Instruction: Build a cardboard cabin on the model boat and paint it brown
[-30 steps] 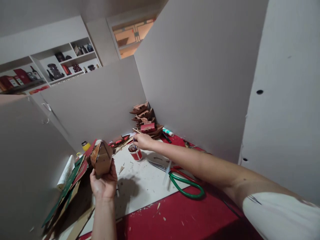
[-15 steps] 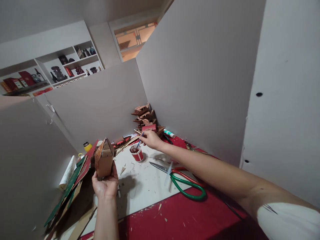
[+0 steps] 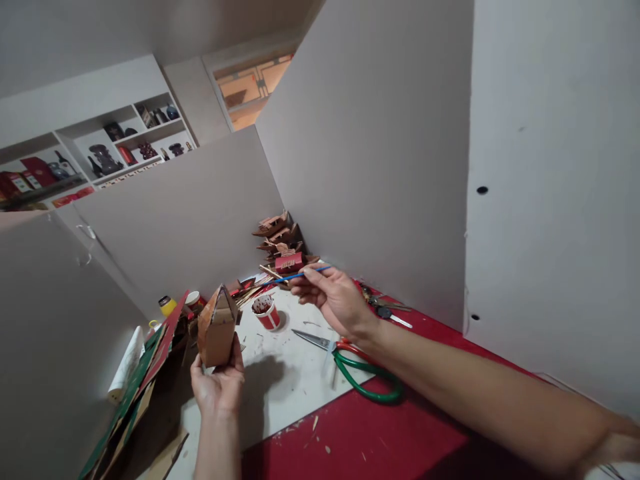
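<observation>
My left hand (image 3: 219, 387) grips a small cardboard model boat (image 3: 218, 333) from below, its pointed end up and its brown-painted side facing left. In my right hand (image 3: 333, 297), a thin blue paintbrush (image 3: 290, 277) is pinched between thumb and fingers. Its dark tip points left towards the model, and a gap seems to lie between them. Below the brush stands a red and white paper cup (image 3: 268, 319) with dark brown paint smeared inside its rim. Large scissors (image 3: 370, 383) with red and green handles lie under my right forearm.
Several finished brown model boats (image 3: 280, 240) are stacked in the far corner. Cardboard sheets (image 3: 135, 393) lean at the left, near a yellow bottle (image 3: 167, 305) and a second cup (image 3: 194, 300). A white board (image 3: 280, 387) covers part of the red table (image 3: 320, 447). Grey partitions (image 3: 375, 167) stand around.
My right hand has lifted the paintbrush out of the cup and drawn it back towards me, tip now pointing left. My left hand still holds the model. The view has shifted slightly.
</observation>
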Demonstrator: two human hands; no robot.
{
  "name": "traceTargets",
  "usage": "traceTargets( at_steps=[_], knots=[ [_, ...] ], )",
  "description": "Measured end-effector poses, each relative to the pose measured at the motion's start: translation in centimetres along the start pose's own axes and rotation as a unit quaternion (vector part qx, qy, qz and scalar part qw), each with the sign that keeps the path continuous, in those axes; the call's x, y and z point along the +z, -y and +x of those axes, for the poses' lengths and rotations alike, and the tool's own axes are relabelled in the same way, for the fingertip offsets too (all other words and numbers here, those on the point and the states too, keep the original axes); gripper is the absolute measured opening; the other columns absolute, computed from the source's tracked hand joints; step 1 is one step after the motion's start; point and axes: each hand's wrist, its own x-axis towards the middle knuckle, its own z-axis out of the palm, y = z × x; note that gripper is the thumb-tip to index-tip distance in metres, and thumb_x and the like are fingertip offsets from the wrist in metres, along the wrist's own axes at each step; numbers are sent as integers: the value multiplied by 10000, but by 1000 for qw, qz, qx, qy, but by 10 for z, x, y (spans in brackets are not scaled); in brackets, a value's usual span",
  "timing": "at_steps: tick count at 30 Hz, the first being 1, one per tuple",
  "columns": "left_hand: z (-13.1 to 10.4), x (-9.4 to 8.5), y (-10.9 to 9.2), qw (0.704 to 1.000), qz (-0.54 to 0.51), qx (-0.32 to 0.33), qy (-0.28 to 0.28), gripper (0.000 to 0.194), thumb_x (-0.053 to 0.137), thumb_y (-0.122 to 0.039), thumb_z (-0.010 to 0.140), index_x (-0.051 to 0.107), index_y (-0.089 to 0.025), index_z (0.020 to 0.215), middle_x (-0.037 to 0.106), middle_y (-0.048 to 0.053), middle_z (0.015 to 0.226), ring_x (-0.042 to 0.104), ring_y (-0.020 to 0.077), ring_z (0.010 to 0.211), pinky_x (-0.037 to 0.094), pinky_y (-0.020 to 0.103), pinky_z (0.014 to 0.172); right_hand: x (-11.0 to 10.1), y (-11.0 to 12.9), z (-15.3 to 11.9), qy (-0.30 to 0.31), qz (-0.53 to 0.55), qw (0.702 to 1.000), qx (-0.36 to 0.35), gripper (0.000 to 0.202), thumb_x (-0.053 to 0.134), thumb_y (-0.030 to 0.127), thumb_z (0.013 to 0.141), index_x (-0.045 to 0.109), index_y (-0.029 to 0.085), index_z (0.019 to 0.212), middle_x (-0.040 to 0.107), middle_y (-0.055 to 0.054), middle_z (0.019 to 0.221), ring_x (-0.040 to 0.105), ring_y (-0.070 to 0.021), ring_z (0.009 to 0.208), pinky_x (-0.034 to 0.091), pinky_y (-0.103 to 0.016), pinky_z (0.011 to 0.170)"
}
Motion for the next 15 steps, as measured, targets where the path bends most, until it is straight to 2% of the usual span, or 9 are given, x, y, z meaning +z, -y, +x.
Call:
traceTargets(
  at_steps=[4, 8, 15],
  knots=[
    [-5, 3, 12, 999, 18, -30, -6, 458, 477, -232, 811, 510, -145, 1259, 639, 175, 1131, 605, 326, 1106, 593, 403, 720, 5, -4, -14, 2, 59, 998, -13, 293, 786, 374, 697, 604, 182, 822, 742, -16, 701, 708, -151, 585, 549, -209, 478],
    [-7, 3, 18, 998, 31, -52, -2, 486, 482, -238, 812, 484, -144, 1289, 636, 174, 1135, 626, 306, 1066, 593, 379, 707, 1, -10, -13, -19, 69, 997, -12, 304, 799, 368, 684, 603, 177, 817, 740, -10, 690, 702, -139, 570, 544, -195, 476],
    [-10, 4, 20, 997, 49, -67, 0, 504, 485, -263, 813, 489, -142, 1301, 614, 191, 1175, 631, 309, 1040, 596, 362, 684, -4, -9, -10, -10, 69, 998, -5, 298, 788, 380, 694, 610, 176, 819, 742, -7, 691, 702, -134, 577, 546, -200, 494]
  ],
)
